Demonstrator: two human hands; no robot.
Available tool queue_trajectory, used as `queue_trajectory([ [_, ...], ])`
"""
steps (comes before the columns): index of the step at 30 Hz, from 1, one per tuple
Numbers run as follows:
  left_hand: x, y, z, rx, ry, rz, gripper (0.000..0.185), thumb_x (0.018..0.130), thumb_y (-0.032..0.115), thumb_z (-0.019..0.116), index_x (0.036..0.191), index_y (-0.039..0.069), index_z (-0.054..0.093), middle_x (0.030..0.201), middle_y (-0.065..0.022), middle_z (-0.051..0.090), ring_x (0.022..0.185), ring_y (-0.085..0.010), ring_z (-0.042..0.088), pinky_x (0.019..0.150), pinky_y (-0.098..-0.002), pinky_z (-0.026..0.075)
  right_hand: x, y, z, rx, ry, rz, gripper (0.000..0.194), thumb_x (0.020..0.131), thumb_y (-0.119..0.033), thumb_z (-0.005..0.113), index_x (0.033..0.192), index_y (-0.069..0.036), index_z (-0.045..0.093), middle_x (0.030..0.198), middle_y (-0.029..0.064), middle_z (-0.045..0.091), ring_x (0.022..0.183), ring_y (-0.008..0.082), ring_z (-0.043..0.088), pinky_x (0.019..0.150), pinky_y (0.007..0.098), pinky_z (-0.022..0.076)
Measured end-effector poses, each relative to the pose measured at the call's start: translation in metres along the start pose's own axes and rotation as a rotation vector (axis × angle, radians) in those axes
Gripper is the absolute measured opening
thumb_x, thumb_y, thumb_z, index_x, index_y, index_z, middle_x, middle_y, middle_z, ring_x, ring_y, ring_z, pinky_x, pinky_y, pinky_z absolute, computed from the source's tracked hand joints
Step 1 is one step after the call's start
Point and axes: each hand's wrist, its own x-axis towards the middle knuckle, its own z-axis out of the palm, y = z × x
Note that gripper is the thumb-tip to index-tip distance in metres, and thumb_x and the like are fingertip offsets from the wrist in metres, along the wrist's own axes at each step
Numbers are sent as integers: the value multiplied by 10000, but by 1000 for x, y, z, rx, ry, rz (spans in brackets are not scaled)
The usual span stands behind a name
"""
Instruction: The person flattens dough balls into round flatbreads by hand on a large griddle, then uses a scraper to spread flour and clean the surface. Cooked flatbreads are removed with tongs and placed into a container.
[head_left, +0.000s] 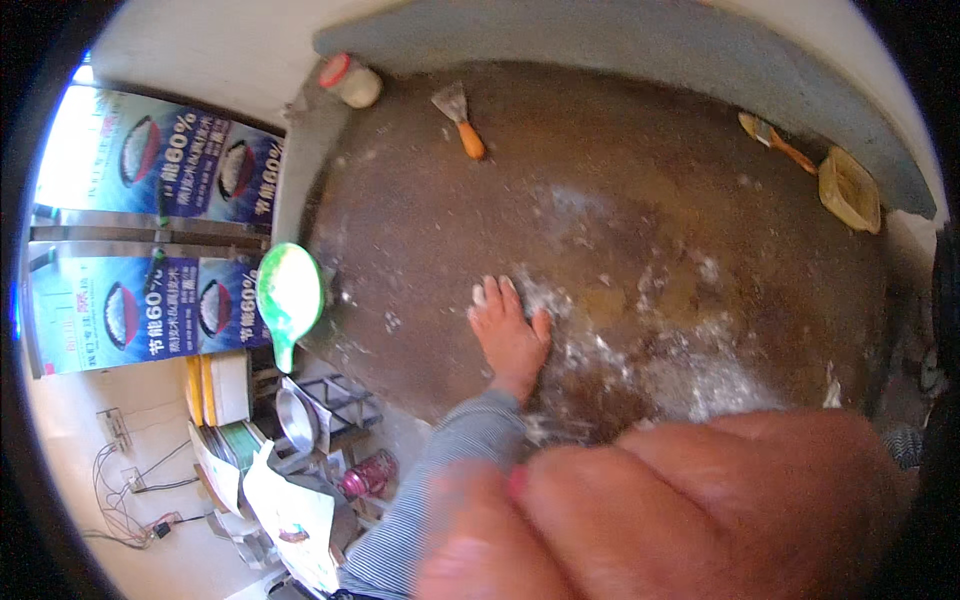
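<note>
My left hand (511, 337) lies palm down on a brown work surface (420, 225), its fingers somewhat apart and nothing in it. White powder is scattered beside it and to its right. My right hand (697, 502) is very close to the camera and fills the lower right, blurred, with its fingers bent; whether it holds anything is hidden. Beyond my left hand lies a scraper (461, 124) with a wide blade and an orange handle. At the surface's left edge is a green plastic scoop (291, 300) with a bright white inside, its handle towards me.
A jar with a red lid (352, 81) lies at the far left corner. At the far right are a wooden-handled tool (780, 142) and a plastic tub (849, 189). Printed cabinets (150, 300) stand left; below are a metal bowl (297, 420), a pink flask (369, 474) and wall cables.
</note>
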Motion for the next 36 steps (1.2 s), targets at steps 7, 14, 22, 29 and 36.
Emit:
queue_trajectory([
  [7,-6,-6,8,-5,-20,-47,689,838,375,573,1388,0,396,1472,-228,327,1369,-420,265,1107,-558,198,11,-2,18,83,-115,-43,402,710,-150,678,1073,-3,587,881,178,626,825,343,623,706,446,492],
  [14,0,-3,2,2,-27,-34,696,836,374,561,1396,-4,394,1492,-221,309,1384,-416,259,1119,-554,181,4,-4,11,119,-142,-42,397,718,-156,673,1075,-5,584,875,181,626,817,348,623,700,451,492],
  [22,-11,-2,18,14,-12,-17,715,842,382,579,1403,-9,373,1499,-217,286,1387,-416,242,1120,-549,179,9,6,31,191,-168,-30,392,728,-163,667,1078,-8,582,868,185,627,808,354,623,693,456,491],
  [29,-10,-4,10,9,-37,-51,690,846,364,568,1397,-6,383,1486,-231,306,1386,-422,250,1117,-562,183,17,-1,30,175,-217,-56,387,736,-168,662,1080,-10,579,862,188,627,800,358,622,687,460,491],
  [36,-5,3,10,-54,-18,-34,695,817,377,595,1367,-11,423,1469,-233,328,1367,-425,269,1109,-569,194,19,-1,26,163,-245,-48,383,744,-174,656,1082,-12,577,856,192,627,792,363,622,681,465,490],
])
